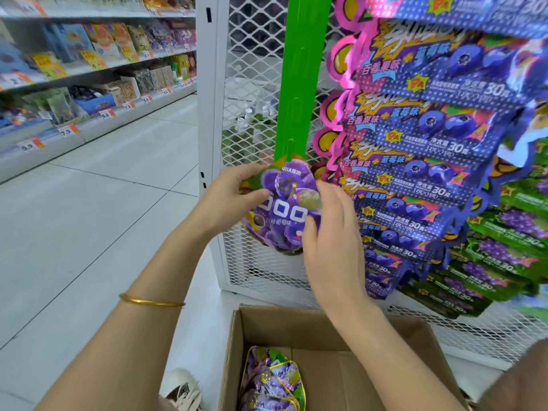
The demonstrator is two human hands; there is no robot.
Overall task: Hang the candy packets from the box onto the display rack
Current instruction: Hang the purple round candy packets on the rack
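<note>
You see bright, even shop light, soft shadows, glare on the foil packets, blurred, bowed edges upper left.

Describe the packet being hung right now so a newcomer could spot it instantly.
Find the green hanging strip on the white mesh rack. At its lower end, the left hand and right hand hold a purple grape candy packet. It is rounded, unlike the rectangular blue packets hanging to its right.
</note>
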